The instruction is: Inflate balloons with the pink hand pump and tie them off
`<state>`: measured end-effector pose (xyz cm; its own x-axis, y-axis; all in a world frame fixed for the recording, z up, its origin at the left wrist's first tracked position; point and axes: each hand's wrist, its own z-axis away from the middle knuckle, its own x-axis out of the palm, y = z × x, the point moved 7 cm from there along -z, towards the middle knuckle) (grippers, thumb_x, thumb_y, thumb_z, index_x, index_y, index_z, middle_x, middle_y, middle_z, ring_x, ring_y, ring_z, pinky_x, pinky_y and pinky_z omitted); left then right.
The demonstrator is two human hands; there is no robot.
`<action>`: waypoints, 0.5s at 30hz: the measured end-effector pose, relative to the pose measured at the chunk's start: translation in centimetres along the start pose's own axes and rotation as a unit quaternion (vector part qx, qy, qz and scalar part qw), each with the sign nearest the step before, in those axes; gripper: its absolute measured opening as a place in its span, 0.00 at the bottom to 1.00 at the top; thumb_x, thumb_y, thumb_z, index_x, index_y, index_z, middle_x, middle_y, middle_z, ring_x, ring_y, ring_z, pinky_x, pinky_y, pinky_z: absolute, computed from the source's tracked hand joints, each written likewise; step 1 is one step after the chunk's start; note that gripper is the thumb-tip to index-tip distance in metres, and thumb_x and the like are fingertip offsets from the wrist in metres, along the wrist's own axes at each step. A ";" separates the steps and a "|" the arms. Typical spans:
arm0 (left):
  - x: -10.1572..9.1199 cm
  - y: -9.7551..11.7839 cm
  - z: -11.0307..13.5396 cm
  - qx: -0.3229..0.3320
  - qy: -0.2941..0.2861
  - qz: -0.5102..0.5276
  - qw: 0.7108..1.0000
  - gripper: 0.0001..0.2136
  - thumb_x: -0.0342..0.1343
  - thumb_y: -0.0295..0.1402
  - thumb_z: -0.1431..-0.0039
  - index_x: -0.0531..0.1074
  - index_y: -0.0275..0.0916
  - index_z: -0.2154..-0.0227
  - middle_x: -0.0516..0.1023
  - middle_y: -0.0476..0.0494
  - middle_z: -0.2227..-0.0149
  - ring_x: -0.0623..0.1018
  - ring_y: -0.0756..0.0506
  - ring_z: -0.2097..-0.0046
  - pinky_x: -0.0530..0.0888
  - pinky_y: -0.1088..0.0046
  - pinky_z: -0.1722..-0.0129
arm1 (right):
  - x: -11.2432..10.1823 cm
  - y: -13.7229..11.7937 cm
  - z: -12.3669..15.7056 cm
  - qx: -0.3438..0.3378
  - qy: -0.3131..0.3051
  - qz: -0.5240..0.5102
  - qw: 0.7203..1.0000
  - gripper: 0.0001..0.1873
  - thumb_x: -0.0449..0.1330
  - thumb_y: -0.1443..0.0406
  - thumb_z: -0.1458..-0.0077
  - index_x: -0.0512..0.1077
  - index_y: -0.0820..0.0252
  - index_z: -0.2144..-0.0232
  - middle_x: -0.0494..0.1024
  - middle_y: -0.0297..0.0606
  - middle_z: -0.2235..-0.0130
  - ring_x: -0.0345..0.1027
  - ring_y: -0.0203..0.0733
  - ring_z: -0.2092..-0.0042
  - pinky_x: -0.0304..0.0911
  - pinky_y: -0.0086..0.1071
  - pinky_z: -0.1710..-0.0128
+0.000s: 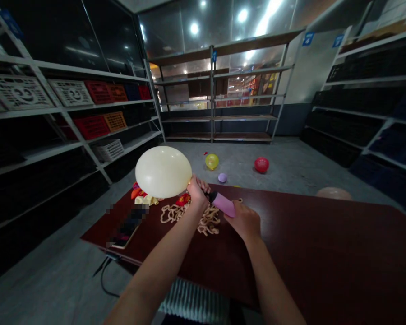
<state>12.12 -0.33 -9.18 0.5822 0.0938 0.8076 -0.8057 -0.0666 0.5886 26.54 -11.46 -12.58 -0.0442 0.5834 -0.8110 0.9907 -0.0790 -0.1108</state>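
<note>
A large inflated cream balloon (163, 171) points its neck to the right, at the fingers of my left hand (198, 190), which are closed around the neck and the pump's dark end. My right hand (245, 220) grips the other end of a pink hand balloon pump (224, 204), held tilted over the table. Below the hands lies a loose heap of beige cord (208, 222). Part of a red and gold piece (183, 199) shows beside the cord. Deflated cream balloons (146, 200) lie under the inflated one.
The dark red table (307, 239) carries a blurred-out phone-like object (128, 229) at its left. On the floor beyond are a yellow balloon (211, 161), a small purple balloon (222, 178) and a red balloon (261, 164). Shelves with crates (91, 126) stand along the left; a rack (211, 119) stands behind.
</note>
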 end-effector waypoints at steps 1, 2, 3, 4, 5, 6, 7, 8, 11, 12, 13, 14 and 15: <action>-0.3 0.2 -0.1 0.002 0.003 -0.001 1.000 0.21 0.53 0.35 0.39 0.49 0.40 0.83 0.50 0.57 0.89 0.53 0.54 0.88 0.52 0.77 0.88 | 0.1 -0.1 0.0 -0.006 0.002 -0.001 1.000 0.12 0.64 0.57 0.50 0.70 0.57 0.67 0.79 0.37 0.69 0.72 0.42 0.70 0.47 0.33 0.72; -0.5 0.4 -0.1 0.003 0.003 -0.002 1.000 0.21 0.52 0.35 0.39 0.49 0.41 0.84 0.50 0.56 0.89 0.54 0.53 0.88 0.52 0.77 0.88 | 0.1 -0.2 0.0 -0.010 0.006 -0.004 1.000 0.12 0.64 0.56 0.50 0.70 0.57 0.68 0.79 0.37 0.70 0.72 0.41 0.70 0.47 0.33 0.72; -0.6 0.6 -0.1 0.004 0.003 -0.002 1.000 0.21 0.52 0.35 0.39 0.49 0.41 0.84 0.50 0.56 0.89 0.54 0.53 0.88 0.52 0.76 0.88 | 0.2 -0.4 0.0 -0.014 0.012 -0.007 1.000 0.12 0.63 0.55 0.49 0.70 0.57 0.68 0.79 0.37 0.70 0.71 0.41 0.70 0.47 0.33 0.72; -0.8 0.8 -0.1 0.006 0.003 -0.002 1.000 0.21 0.52 0.35 0.39 0.49 0.41 0.84 0.51 0.56 0.89 0.54 0.53 0.88 0.52 0.76 0.88 | 0.2 -0.5 0.1 -0.018 0.017 -0.011 1.000 0.12 0.63 0.55 0.49 0.70 0.57 0.69 0.79 0.37 0.71 0.71 0.41 0.71 0.46 0.33 0.72; -0.9 1.0 0.0 0.007 0.002 -0.001 1.000 0.21 0.53 0.34 0.39 0.49 0.41 0.83 0.51 0.56 0.89 0.54 0.53 0.88 0.52 0.76 0.87 | 0.3 -0.6 0.1 -0.020 0.023 -0.015 0.999 0.13 0.62 0.54 0.48 0.70 0.57 0.69 0.79 0.37 0.71 0.71 0.40 0.71 0.46 0.33 0.72; -1.0 1.2 0.0 0.009 0.003 0.000 1.000 0.21 0.53 0.34 0.39 0.49 0.41 0.83 0.51 0.56 0.89 0.54 0.53 0.88 0.52 0.76 0.87 | 0.4 -0.7 0.2 -0.021 0.028 -0.020 0.999 0.13 0.61 0.54 0.48 0.71 0.57 0.69 0.79 0.37 0.71 0.70 0.40 0.71 0.46 0.33 0.72; -1.1 1.4 0.0 0.010 0.005 0.002 1.000 0.21 0.53 0.34 0.39 0.49 0.41 0.83 0.52 0.56 0.89 0.54 0.53 0.88 0.52 0.76 0.87 | 0.4 -0.8 0.3 -0.023 0.032 -0.025 0.999 0.13 0.61 0.54 0.47 0.71 0.57 0.68 0.79 0.37 0.71 0.70 0.39 0.71 0.46 0.32 0.71; -1.2 1.6 -0.1 0.012 0.007 0.002 1.000 0.21 0.53 0.35 0.39 0.49 0.41 0.83 0.52 0.56 0.89 0.54 0.53 0.88 0.52 0.76 0.87 | 0.5 -0.9 0.3 -0.024 0.034 -0.030 0.999 0.13 0.61 0.54 0.47 0.71 0.58 0.67 0.79 0.37 0.70 0.70 0.39 0.71 0.47 0.32 0.71; -1.6 2.7 -0.3 0.022 0.017 0.005 1.000 0.23 0.55 0.38 0.40 0.48 0.41 0.83 0.51 0.57 0.89 0.55 0.53 0.89 0.53 0.76 0.87 | 0.4 -1.1 0.4 -0.025 0.035 -0.040 0.998 0.14 0.61 0.54 0.48 0.72 0.58 0.67 0.79 0.37 0.70 0.71 0.39 0.69 0.48 0.32 0.71; -1.7 3.2 -0.4 0.027 0.022 0.007 0.999 0.23 0.55 0.38 0.40 0.48 0.41 0.83 0.51 0.57 0.89 0.55 0.54 0.88 0.53 0.77 0.87 | 0.3 -1.2 0.5 -0.025 0.035 -0.040 0.998 0.14 0.61 0.53 0.48 0.72 0.58 0.67 0.79 0.37 0.69 0.71 0.39 0.69 0.48 0.31 0.70; -1.8 3.9 -0.5 0.034 0.027 0.009 0.999 0.23 0.55 0.37 0.40 0.48 0.41 0.83 0.51 0.57 0.89 0.55 0.54 0.88 0.53 0.77 0.86 | 0.2 -1.1 0.5 -0.025 0.037 -0.039 0.998 0.14 0.61 0.53 0.48 0.72 0.58 0.67 0.79 0.37 0.69 0.71 0.39 0.69 0.49 0.31 0.70; -2.0 4.7 -0.6 0.040 0.032 0.011 0.999 0.23 0.54 0.36 0.39 0.48 0.41 0.84 0.50 0.57 0.89 0.55 0.54 0.88 0.53 0.77 0.86 | 0.0 -1.1 0.5 -0.026 0.039 -0.039 0.998 0.14 0.61 0.53 0.47 0.72 0.58 0.67 0.79 0.37 0.69 0.71 0.39 0.68 0.49 0.31 0.69; -2.1 5.5 -0.8 0.047 0.036 0.013 0.998 0.22 0.53 0.34 0.39 0.48 0.41 0.84 0.50 0.57 0.89 0.55 0.54 0.88 0.53 0.77 0.86 | -0.1 -1.0 0.5 -0.027 0.041 -0.039 0.998 0.14 0.61 0.53 0.47 0.73 0.57 0.66 0.79 0.38 0.68 0.71 0.40 0.67 0.50 0.31 0.69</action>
<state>6.36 -0.14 -7.68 0.5494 0.1625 0.8196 -0.8044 -0.1624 0.5715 25.46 -11.90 -12.66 -0.1132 0.6506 -0.7509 0.9903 0.0124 -0.1386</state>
